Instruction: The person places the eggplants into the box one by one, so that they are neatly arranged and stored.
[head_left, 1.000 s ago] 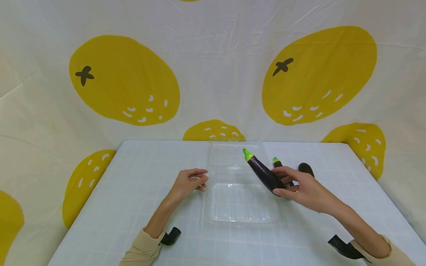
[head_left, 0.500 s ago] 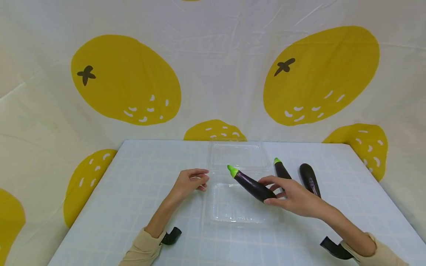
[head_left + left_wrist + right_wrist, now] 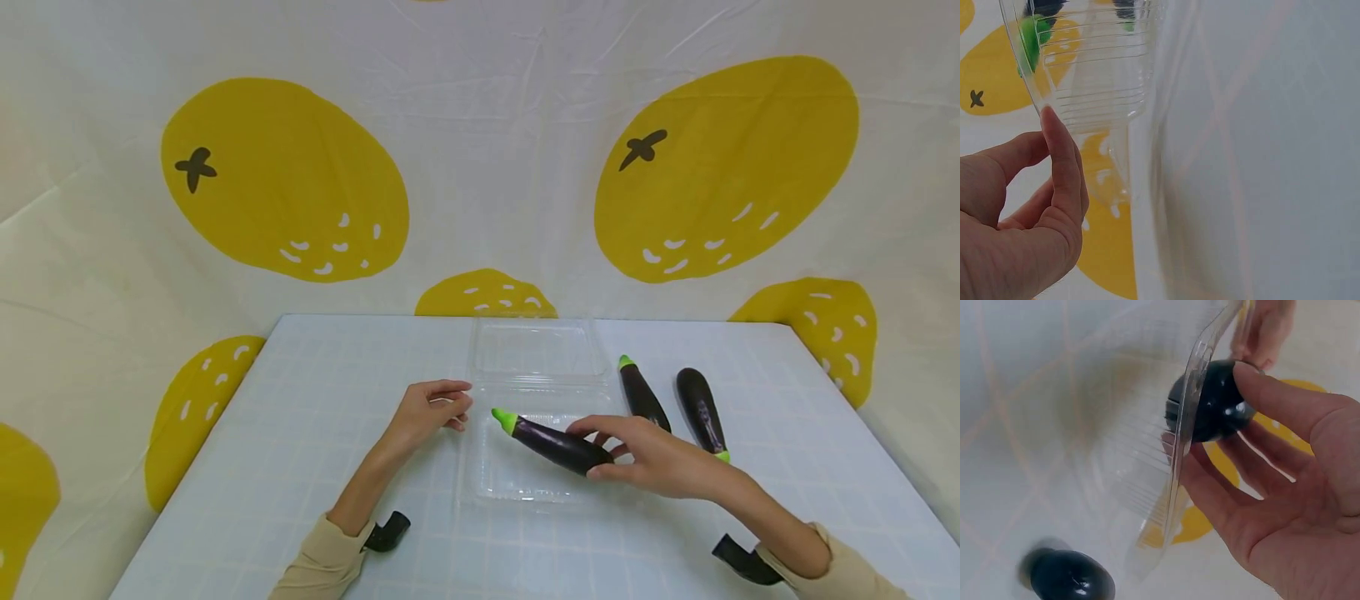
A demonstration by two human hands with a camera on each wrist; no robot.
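Note:
Between thumb and fingers, my right hand (image 3: 652, 454) grips the butt end of a dark purple eggplant (image 3: 558, 446). Its green cap points left, and it lies low over the lower half of an open clear plastic container (image 3: 540, 497). In the right wrist view the eggplant (image 3: 1219, 403) overlaps the container's rim (image 3: 1179, 447). My left hand (image 3: 429, 408) stays at the container's left edge, fingers loosely bent. The left wrist view has a fingertip at or very near the rim; whether it touches, I cannot tell. The green cap (image 3: 1032, 44) shows through the plastic there.
Two more eggplants lie on the table right of the container: one with its green cap away from me (image 3: 642, 396), the other with its cap toward me (image 3: 701, 408). The container's clear lid (image 3: 540, 350) lies folded back. A patterned cloth (image 3: 502, 167) hangs behind the table.
My right hand has moved left and down with the eggplant, from above the container's right side to low over it. The two other eggplants have come into fuller view. My left hand has hardly moved.

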